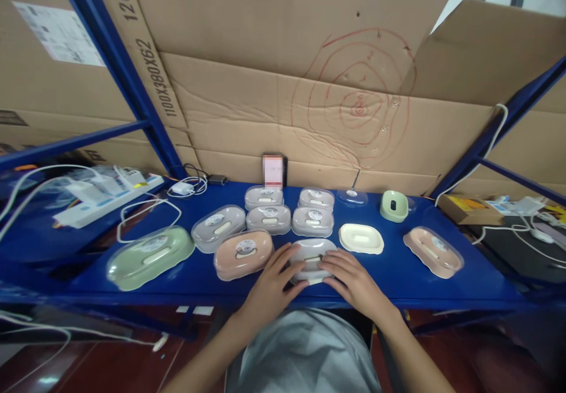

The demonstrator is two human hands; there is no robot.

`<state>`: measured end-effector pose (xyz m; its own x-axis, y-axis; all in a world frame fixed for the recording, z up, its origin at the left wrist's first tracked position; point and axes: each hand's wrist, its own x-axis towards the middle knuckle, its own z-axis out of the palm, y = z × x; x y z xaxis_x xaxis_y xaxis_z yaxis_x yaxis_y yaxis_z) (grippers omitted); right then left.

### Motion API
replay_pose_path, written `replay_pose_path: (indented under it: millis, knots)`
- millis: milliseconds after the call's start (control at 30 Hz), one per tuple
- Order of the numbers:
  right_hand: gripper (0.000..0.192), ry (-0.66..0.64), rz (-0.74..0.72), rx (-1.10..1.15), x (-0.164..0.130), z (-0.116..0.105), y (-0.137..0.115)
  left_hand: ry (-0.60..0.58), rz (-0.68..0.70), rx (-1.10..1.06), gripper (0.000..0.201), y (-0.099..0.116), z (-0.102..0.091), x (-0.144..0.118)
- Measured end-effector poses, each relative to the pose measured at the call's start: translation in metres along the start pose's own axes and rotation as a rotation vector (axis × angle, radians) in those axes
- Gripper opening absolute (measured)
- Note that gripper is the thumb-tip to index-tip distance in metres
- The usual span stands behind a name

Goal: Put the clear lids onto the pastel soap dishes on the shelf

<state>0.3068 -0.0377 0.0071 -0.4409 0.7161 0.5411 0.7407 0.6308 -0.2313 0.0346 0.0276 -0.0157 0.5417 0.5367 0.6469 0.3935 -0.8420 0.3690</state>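
Both my hands [283, 272] [348, 274] grip a grey dish [311, 249] from either side, near the front edge of the blue surface [400, 275].

My left fingers fan along the dish's left side and my right fingers lap over its right side onto the top, lightly bent, while both thumbs point inward at the near edge; my forearms slant in from below, angled towards each other. Just beside my left hand sits a peach lidded dish [243, 255]; beyond my right hand lies a cream tray [361, 238]. Further out, a green lidded dish [151, 258] stands to the left, another peach one [433, 252] to the right.
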Motion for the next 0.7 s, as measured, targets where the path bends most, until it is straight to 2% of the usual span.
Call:
replay_pose_path:
  millis: [167,267,367,433,500,600,700]
  knots:
    - [0.043,-0.052,-0.045,-0.081,0.003,-0.001,-0.010,-0.025,0.090,0.045,0.034,-0.001,0.002,-0.002]
    - [0.039,-0.146,-0.036,-0.034,0.009,-0.012,0.001,-0.061,0.125,0.083,0.035,0.001,0.003,-0.003]
    - [0.032,-0.183,0.113,-0.024,0.032,-0.035,0.047,-0.064,0.095,0.087,0.035,0.002,0.003,-0.003]
    - [0.037,-0.124,0.317,-0.128,0.055,-0.052,0.095,-0.042,0.069,0.084,0.033,0.004,0.003,-0.002]
    - [0.045,-0.091,0.426,-0.190,0.076,-0.063,0.145,-0.013,0.040,0.088,0.029,0.005,0.002,-0.002]
    - [0.058,-0.103,0.566,-0.242,0.088,-0.062,0.201,0.007,-0.006,0.095,0.029,0.006,0.000,-0.001]
    - [0.062,-0.111,0.610,-0.250,0.081,-0.052,0.226,-0.015,-0.037,0.083,0.036,0.006,0.000,-0.002]
